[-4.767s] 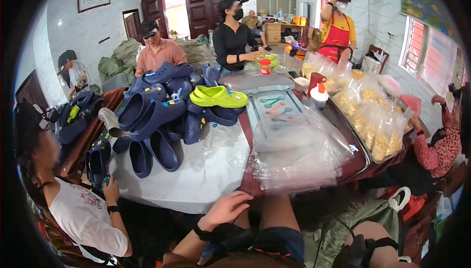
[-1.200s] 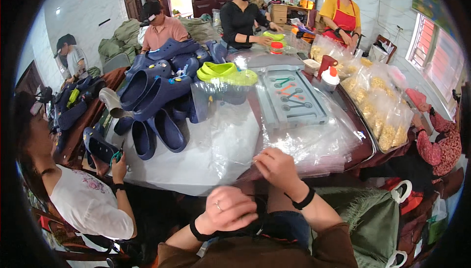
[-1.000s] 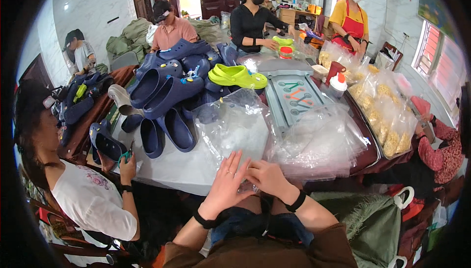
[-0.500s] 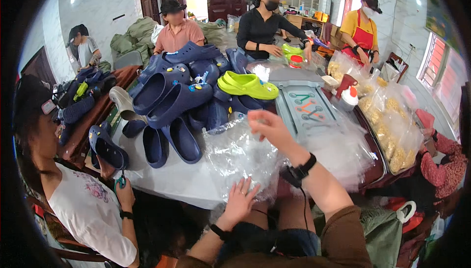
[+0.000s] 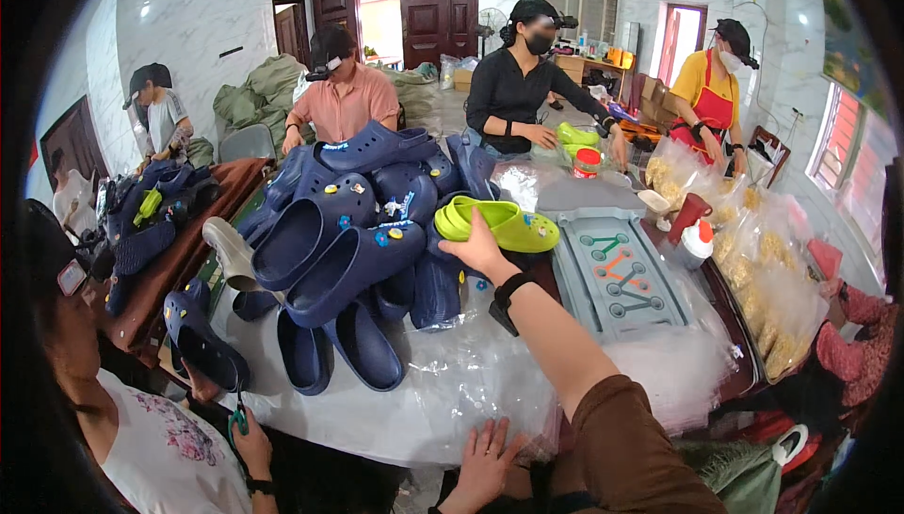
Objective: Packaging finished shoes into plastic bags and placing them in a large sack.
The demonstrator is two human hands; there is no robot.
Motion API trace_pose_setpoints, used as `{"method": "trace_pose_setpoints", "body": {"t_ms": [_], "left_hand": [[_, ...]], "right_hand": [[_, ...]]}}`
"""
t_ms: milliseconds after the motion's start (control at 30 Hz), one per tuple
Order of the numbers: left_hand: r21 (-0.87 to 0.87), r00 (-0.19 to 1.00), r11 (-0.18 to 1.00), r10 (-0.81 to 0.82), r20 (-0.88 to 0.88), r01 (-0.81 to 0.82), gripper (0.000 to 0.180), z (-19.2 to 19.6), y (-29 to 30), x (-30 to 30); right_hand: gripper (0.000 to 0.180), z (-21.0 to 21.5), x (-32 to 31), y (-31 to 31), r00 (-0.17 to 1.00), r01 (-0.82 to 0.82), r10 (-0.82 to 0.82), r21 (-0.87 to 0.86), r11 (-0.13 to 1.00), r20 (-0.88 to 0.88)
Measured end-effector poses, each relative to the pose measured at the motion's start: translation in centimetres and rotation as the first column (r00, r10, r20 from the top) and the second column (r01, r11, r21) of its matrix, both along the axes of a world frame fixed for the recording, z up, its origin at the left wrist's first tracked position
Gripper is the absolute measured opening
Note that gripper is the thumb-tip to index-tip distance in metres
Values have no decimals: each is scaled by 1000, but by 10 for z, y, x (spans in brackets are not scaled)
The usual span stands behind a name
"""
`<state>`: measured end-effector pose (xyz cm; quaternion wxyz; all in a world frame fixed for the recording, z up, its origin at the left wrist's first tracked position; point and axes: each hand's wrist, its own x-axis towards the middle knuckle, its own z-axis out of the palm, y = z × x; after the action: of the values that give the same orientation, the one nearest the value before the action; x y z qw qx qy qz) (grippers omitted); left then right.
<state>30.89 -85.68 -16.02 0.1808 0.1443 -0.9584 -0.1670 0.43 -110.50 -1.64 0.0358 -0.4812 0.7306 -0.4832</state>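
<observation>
My right hand (image 5: 478,248) reaches across the table and grips the heel end of a pair of lime green clogs (image 5: 518,224), thumb up inside the opening. The clogs lie against a heap of navy blue clogs (image 5: 353,265) with small coloured charms. My left hand (image 5: 485,465) rests on a clear plastic bag (image 5: 480,373) at the table's near edge, its fingers stretched out and holding nothing.
Right of the clogs lies a grey plastic case (image 5: 617,269), with more clear bags (image 5: 659,373) in front of it. A white bottle (image 5: 695,246) and bags of yellowish pieces (image 5: 767,297) stand farther right. At left, a co-worker's hand holds green-handled scissors (image 5: 237,415) by a navy clog.
My right hand has moved forward from above the plastic bag and taken hold of the lime green clogs. My left hand still lies on the bag. The view has shifted.
</observation>
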Motion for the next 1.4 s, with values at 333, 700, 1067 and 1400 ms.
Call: {"method": "trace_pose_setpoints", "body": {"t_ms": [333,700,1067,1400], "left_hand": [[-7,999,1000,9,53,-8,68,18,5,8],[-95,1000,995,3,13,-1,74,15,2,6],[-105,1000,994,-11,-2,11,61,13,10,8],[-81,998,997,-20,-62,15,55,12,0,2]], "right_hand": [[70,16,21,97,989,114,-126,-143,983,-76],[49,34,92,356,899,-391,378,-13,920,-221],[68,-45,157,399,924,-82,193,322,943,-330],[37,-40,128,422,975,-208,204,-44,977,-83]]}}
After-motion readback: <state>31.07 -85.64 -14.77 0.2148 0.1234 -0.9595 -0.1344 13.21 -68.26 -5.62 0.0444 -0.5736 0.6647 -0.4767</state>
